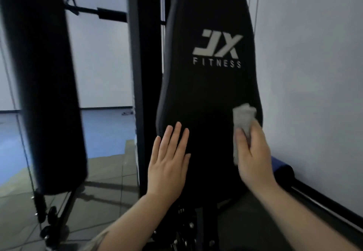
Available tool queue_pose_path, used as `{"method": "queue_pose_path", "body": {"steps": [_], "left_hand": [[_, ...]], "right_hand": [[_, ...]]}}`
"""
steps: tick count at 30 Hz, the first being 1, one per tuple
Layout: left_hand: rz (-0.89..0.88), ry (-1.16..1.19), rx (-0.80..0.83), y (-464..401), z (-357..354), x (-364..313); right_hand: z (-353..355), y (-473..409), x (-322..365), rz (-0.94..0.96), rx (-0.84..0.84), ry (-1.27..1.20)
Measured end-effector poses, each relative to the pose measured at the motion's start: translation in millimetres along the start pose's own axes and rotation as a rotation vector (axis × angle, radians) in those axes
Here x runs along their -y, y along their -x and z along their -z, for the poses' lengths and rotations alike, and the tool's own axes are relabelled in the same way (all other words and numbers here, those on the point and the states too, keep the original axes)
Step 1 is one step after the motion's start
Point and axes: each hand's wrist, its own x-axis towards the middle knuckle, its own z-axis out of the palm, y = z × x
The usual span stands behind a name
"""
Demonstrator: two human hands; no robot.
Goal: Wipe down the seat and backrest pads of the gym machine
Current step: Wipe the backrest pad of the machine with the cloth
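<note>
The black backrest pad (208,89) stands upright in the middle of the view, with a white JX FITNESS logo on its upper half. My left hand (169,162) lies flat on the pad's lower left part, fingers spread and pointing up. My right hand (253,152) grips a crumpled grey cloth (243,117) and presses it against the pad's lower right edge. The seat pad is not visible; below the backrest I see only dark frame parts.
A thick black padded roller (41,86) hangs at the left, close to me. A black upright post (143,74) stands just left of the backrest. A white wall (314,74) is at the right, with a blue roll (279,166) at its foot.
</note>
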Motion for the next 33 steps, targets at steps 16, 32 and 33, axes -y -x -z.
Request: {"method": "queue_pose_path", "body": {"steps": [16, 32, 33], "left_hand": [[0.602, 0.768, -0.055, 17, -1, -19], [0.601, 1.169, 0.003, 27, 9, 16], [0.598, 1.185, 0.014, 28, 9, 21]], "right_hand": [[-84, -152, 113, 1.115, 0.599, 0.842], [-83, -136, 108, 1.25, 0.858, 0.976], [-82, -146, 111, 1.239, 0.797, 0.975]]}}
